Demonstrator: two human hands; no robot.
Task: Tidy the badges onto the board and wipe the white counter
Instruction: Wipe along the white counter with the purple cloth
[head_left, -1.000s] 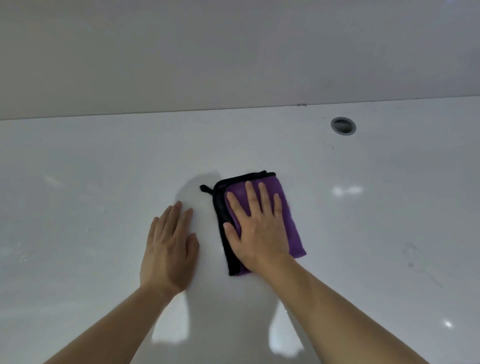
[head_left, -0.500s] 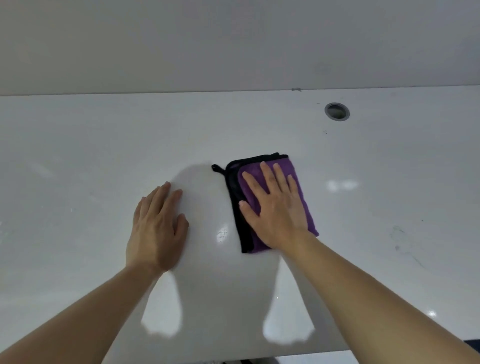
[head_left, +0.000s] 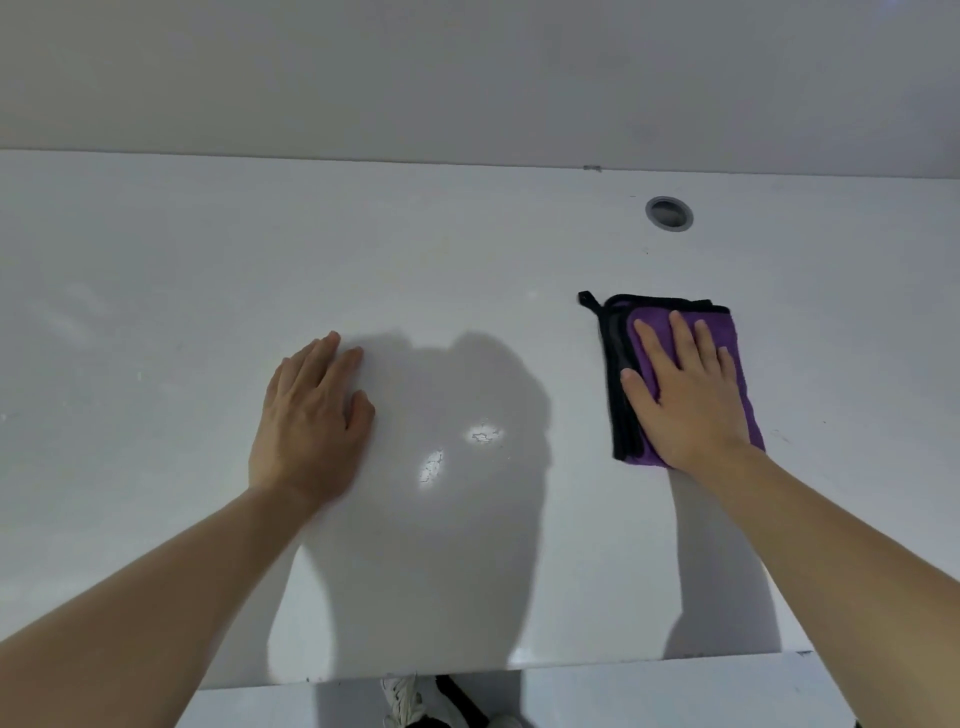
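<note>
Our right grip (head_left: 685, 400) presses flat, fingers straight, on the folded purple cloth (head_left: 730, 332) at the table's (head_left: 156, 260) right; our left grip (head_left: 309, 421) rests flat and released, well apart.

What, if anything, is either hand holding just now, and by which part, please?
Nothing is gripped: the right hand presses flat on the folded purple cloth, the left hand on the white counter.
</note>
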